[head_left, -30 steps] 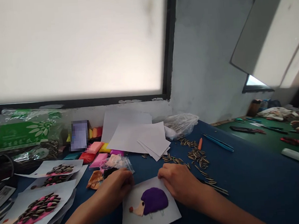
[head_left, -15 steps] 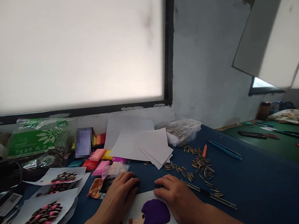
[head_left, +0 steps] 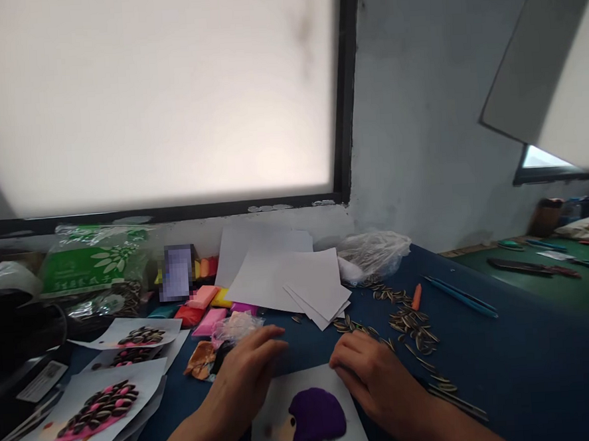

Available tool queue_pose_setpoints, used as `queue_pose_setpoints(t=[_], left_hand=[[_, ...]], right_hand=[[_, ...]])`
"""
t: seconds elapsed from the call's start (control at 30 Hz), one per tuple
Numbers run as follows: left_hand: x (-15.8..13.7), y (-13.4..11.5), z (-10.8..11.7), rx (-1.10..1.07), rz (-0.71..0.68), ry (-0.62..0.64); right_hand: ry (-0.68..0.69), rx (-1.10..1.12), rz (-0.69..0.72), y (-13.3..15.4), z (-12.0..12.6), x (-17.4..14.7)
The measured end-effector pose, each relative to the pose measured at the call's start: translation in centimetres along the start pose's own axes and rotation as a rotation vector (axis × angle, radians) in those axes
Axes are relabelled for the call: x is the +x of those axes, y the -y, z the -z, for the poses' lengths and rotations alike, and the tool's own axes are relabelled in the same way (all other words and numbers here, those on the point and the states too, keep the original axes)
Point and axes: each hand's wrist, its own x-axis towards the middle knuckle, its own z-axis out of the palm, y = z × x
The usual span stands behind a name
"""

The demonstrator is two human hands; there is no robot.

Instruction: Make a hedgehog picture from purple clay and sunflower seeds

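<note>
In front of me lies a white sheet of paper with a hedgehog on it: a purple clay body, a beige face, a dark eye and drawn legs. My left hand is over the sheet's left edge, fingers stretched toward the right and thumb apart, holding nothing. At the top right corner is my right hand, fingers bent and drawn together; whether they pinch anything is hidden. Sunflower seeds lie scattered beyond the right hand. Near my left wrist are opened clay wrappers.
Finished seed-covered hedgehog pictures are piled at left. Behind them are colored clay packets and a green seed bag. Blank papers lie ahead. An orange crayon-like stick and blue tweezers are at right.
My view has shifted slightly left. My right hand has slid right toward the sheet's corner, its fingers more curled. My left hand has lifted a little, its fingers straighter.
</note>
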Motion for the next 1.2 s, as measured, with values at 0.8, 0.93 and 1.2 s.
queue_pose_setpoints(t=[0.8, 0.93, 1.2], left_hand=[[2.0, 1.5, 6.2, 0.59, 0.572, 0.329], [2.7, 1.8, 8.5, 0.5, 0.534, -0.003], [3.0, -0.8, 3.5, -0.625, 0.556, 0.037]], right_hand=[[0.012, 0.027, 0.117, 0.6, -0.6, -0.4], [-0.011, 0.015, 0.133, 0.6, -0.7, -0.5], [-0.005, 0.008, 0.148, 0.5, -0.7, -0.5]])
